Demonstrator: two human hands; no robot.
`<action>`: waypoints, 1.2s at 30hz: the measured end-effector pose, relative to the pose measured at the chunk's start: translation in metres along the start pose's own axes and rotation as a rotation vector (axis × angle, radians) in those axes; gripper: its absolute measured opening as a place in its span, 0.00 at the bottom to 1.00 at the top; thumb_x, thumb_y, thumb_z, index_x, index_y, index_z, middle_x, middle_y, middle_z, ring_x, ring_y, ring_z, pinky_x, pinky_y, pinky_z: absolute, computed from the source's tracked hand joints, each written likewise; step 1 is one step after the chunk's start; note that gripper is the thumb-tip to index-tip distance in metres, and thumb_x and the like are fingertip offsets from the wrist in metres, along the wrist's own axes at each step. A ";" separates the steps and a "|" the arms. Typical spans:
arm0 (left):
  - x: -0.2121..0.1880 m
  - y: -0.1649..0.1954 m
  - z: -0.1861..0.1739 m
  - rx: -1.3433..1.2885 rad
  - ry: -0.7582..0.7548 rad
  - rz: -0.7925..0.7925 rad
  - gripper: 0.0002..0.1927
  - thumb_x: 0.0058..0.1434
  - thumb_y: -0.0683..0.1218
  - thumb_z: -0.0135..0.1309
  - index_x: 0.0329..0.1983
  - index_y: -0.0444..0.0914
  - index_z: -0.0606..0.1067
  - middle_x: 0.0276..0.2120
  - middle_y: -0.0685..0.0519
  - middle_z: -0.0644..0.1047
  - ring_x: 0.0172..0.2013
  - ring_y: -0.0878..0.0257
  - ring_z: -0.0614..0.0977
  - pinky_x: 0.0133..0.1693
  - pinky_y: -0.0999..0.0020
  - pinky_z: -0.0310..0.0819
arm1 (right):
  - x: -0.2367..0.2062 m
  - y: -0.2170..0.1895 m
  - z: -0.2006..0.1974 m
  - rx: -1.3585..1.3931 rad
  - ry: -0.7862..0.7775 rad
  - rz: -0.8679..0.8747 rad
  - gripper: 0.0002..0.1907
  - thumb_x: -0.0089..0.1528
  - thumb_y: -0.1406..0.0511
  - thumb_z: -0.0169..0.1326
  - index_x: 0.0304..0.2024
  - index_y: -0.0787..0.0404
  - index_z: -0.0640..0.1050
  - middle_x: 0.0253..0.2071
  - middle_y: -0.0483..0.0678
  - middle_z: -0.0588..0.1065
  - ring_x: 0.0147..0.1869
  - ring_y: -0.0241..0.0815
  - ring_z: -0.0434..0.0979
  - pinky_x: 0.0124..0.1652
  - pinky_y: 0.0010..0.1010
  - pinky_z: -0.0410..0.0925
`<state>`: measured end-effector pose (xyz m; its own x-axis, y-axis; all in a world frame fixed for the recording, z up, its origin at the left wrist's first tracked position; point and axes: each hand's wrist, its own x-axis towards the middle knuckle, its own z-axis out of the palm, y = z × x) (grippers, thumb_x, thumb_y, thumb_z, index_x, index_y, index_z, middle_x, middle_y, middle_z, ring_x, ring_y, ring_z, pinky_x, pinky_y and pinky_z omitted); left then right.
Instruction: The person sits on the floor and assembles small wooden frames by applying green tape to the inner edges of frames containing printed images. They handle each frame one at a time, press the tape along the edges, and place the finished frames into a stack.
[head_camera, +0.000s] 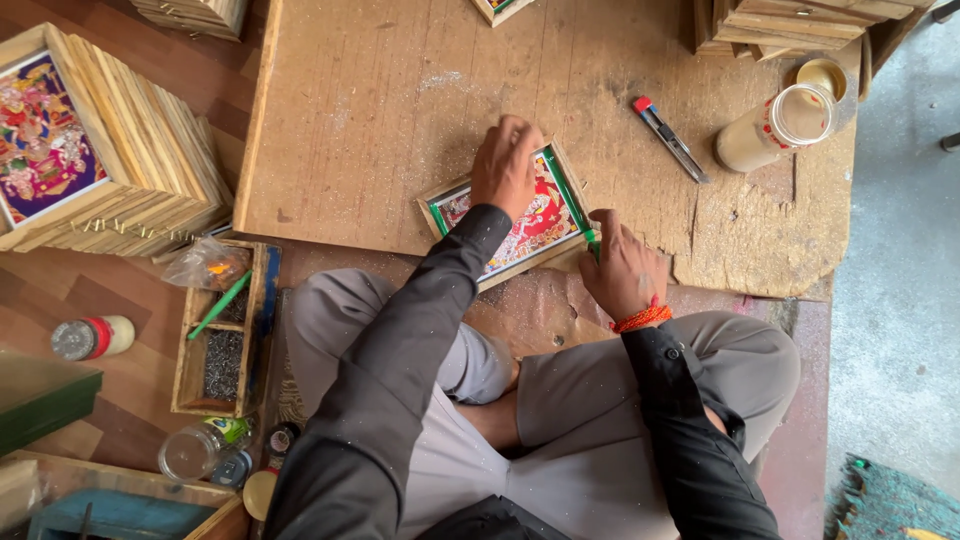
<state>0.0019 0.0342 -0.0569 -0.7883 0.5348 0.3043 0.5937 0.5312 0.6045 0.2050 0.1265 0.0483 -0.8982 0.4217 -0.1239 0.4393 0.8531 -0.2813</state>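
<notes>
Head view looks straight down on you, seated cross-legged at a worn wooden bench (400, 110).

Largest thing nearby is the stack of finished wooden frames (130, 170) at nine o'clock, its top one showing a bright picture.

At the centre lies the small framed picture (515, 215), flat on the bench near its six o'clock edge. Your left hand (505, 165) presses down on its twelve o'clock side, fingers curled over the frame. Your right hand (622, 270), at its three o'clock corner, is closed around a green-handled tool (592, 240) set against the frame edge. I judge the frame light and stiff, thin wooden strips round a glossy print that may slide and could scuff; hold it by the wooden border, palm flat, not on the print.

Containers next. A divided wooden tray (225, 330) at eight o'clock holds what looks like small dark nails, a green stick and a crumpled plastic bag. A pale bottle (775, 130) at two o'clock lies open on its side, its cap just beside it; contents unclear. A clear jar (195, 450) sits at seven o'clock.

Smallest: a utility knife (668, 138) at one o'clock.
</notes>
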 end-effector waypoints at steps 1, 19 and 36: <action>-0.004 -0.004 -0.002 0.050 0.046 0.151 0.10 0.62 0.37 0.54 0.45 0.42 0.78 0.51 0.50 0.73 0.51 0.56 0.77 0.53 0.55 0.75 | 0.001 0.001 0.001 0.013 0.016 -0.006 0.25 0.61 0.60 0.54 0.61 0.51 0.69 0.40 0.50 0.80 0.34 0.48 0.81 0.28 0.39 0.68; -0.044 0.018 -0.020 0.305 -0.376 0.696 0.25 0.60 0.35 0.51 0.57 0.52 0.78 0.69 0.43 0.60 0.73 0.41 0.55 0.69 0.42 0.50 | 0.005 0.004 -0.003 0.003 -0.040 -0.008 0.30 0.57 0.60 0.54 0.64 0.43 0.72 0.33 0.48 0.80 0.35 0.47 0.82 0.28 0.39 0.70; -0.041 0.002 -0.095 0.295 -0.238 0.275 0.22 0.63 0.55 0.58 0.55 0.39 0.78 0.71 0.39 0.61 0.74 0.41 0.52 0.70 0.37 0.32 | -0.001 0.007 -0.003 0.026 -0.010 -0.009 0.31 0.57 0.59 0.54 0.65 0.39 0.73 0.32 0.48 0.81 0.37 0.49 0.83 0.33 0.41 0.73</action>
<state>0.0206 -0.0493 0.0019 -0.5569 0.7993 0.2257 0.8231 0.4947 0.2791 0.2091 0.1333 0.0490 -0.9022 0.4110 -0.1305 0.4310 0.8485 -0.3070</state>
